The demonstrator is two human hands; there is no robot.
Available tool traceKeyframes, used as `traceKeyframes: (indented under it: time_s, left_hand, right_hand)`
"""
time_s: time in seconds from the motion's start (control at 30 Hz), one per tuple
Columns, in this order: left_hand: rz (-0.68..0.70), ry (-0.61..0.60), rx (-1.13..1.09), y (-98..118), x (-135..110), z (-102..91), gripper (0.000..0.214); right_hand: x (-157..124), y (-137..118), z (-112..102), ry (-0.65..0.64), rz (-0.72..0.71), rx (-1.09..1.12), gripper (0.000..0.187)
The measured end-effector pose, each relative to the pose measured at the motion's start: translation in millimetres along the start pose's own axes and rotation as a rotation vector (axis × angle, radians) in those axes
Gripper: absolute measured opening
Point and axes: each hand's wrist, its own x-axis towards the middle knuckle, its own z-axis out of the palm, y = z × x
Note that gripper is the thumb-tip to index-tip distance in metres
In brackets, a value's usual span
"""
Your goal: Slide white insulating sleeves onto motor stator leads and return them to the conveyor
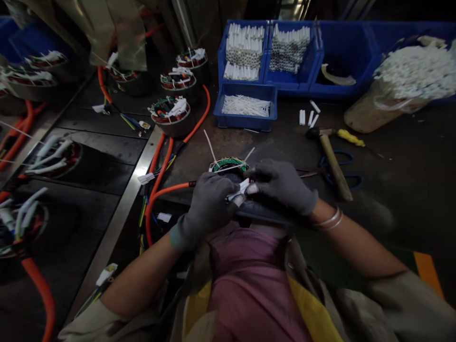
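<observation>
A round motor stator point(228, 165) with a green ring and white cable ties sticking up sits at the near edge of the dark bench. Both my hands wear grey gloves and rest on its near side. My left hand point(208, 205) is closed, pinching a white sleeve point(239, 191) on the stator's wires. My right hand point(283, 185) curls over the same white sleeve from the right, fingertips pressed on it. An orange cable point(167, 191) runs from the stator off to the left.
Three more stators point(171, 114) with orange cables stand at the back left. Blue bins point(245, 50) hold white tubes and cable ties point(245, 105). A hammer point(335, 164), blue scissors point(347, 179) and a yellow tool point(351, 137) lie right of my hands. A bag of white tubes point(409, 76) sits far right.
</observation>
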Motion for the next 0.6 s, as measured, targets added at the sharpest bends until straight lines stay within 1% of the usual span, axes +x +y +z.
traceKeyframes:
  time_s: [0.07, 0.13, 0.17, 0.23, 0.3, 0.37, 0.4, 0.43, 0.47, 0.5, 0.53, 0.57, 0.6]
  left_hand:
    - [0.011, 0.057, 0.002, -1, 0, 2.1, 0.015]
    - [0.019, 0.067, 0.005, 0, 2, 0.9, 0.016]
    - [0.024, 0.052, 0.008, 1, 3, -0.9, 0.016]
    - [0.043, -0.008, 0.029, 4, 4, -5.3, 0.025]
    - [0.057, -0.077, 0.085, 4, 3, -8.2, 0.035]
    - [0.071, -0.093, 0.154, -2, 2, -6.5, 0.034]
    - [0.084, -0.075, 0.171, -7, 2, -3.8, 0.034]
    - [0.088, -0.049, 0.176, -11, 2, -0.5, 0.033]
    - [0.093, -0.02, 0.168, -15, 2, 2.9, 0.032]
    - [0.091, 0.004, 0.152, -17, 2, 5.6, 0.032]
    - [0.081, 0.022, 0.135, -18, 2, 7.3, 0.031]
    - [0.066, 0.032, 0.119, -17, 2, 7.6, 0.031]
    - [0.048, 0.032, 0.11, -15, 2, 6.6, 0.03]
  right_hand:
    - [5, 7, 0, -0.038, 0.028, 0.089, 0.021]
    - [3, 10, 8, -0.004, 0.107, 0.231, 0.021]
    - [-1, 9, 14, 0.021, 0.15, 0.3, 0.021]
    - [-10, 4, 23, 0.048, 0.216, 0.39, 0.02]
    - [-14, -2, 26, 0.034, 0.213, 0.428, 0.019]
    - [-12, -5, 15, -0.03, 0.127, 0.422, 0.018]
    - [-10, -3, 2, -0.042, 0.077, 0.402, 0.02]
    - [-8, 1, -14, -0.019, 0.04, 0.367, 0.025]
    - [-8, 6, -35, 0.063, 0.024, 0.312, 0.029]
    - [-8, 14, -60, 0.205, 0.032, 0.23, 0.031]
    - [-8, 24, -87, 0.393, 0.06, 0.119, 0.03]
    - [-9, 36, -115, 0.628, 0.099, -0.025, 0.024]
    - [-10, 51, -142, 0.824, 0.163, -0.215, 0.021]
